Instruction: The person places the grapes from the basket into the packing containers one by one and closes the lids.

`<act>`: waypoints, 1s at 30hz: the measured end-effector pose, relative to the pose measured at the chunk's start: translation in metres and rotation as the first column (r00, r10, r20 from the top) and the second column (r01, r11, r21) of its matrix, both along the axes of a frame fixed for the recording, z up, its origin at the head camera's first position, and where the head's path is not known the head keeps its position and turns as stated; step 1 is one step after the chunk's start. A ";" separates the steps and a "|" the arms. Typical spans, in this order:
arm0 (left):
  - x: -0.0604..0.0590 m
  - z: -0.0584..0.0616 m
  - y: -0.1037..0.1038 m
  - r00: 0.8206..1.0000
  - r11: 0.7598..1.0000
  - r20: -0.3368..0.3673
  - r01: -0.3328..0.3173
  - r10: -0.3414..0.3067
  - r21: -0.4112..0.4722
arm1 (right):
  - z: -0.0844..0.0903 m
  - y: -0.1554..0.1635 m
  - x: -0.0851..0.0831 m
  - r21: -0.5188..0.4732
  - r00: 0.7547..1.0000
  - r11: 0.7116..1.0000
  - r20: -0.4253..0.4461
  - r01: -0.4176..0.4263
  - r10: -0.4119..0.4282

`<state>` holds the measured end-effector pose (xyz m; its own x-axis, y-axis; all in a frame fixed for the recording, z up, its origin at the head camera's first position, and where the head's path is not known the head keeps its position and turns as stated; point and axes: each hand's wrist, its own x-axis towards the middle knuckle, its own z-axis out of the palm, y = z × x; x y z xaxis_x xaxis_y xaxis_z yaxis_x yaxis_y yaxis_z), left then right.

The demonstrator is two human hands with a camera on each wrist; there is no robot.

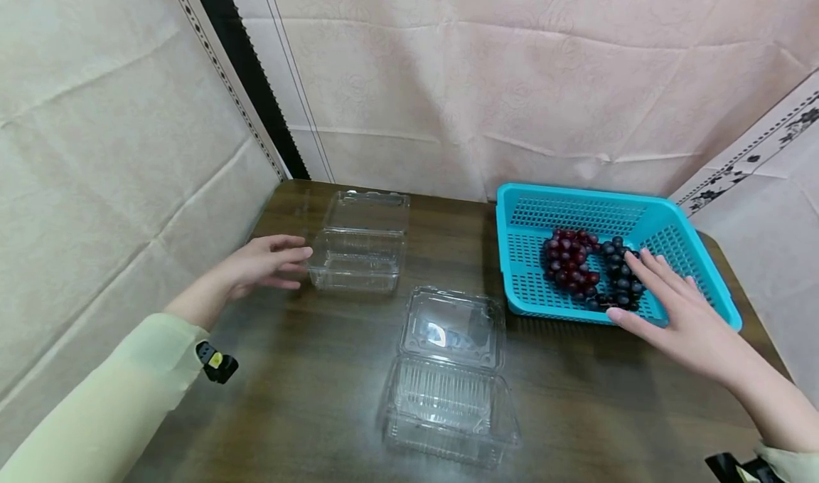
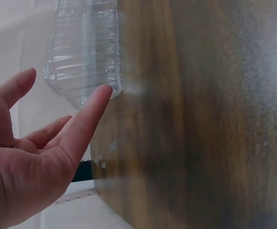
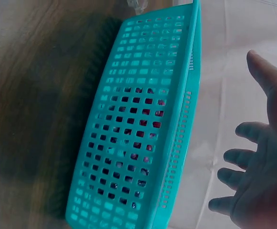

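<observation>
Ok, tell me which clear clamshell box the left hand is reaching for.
The far clamshell box, beside the left hand; the near clamshell box lies apart at the table's front.

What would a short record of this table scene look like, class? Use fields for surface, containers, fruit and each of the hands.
Surface: dark wooden table
Containers: two clear clamshell boxes, both open, far box and near box; turquoise basket to the right
Fruit: red grapes and dark grapes, both inside the basket
Left hand: open, fingertips at the far box's left side
Right hand: open, fingers spread above the basket, by the dark grapes
</observation>
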<state>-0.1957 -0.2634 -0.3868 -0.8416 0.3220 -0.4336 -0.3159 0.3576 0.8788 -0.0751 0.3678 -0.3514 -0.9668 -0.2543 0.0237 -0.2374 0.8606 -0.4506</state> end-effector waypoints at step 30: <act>0.020 -0.024 0.006 0.997 0.997 0.069 -0.040 0.036 0.061 | 0.029 0.007 -0.079 -0.105 0.889 0.994 0.454 -0.012 0.059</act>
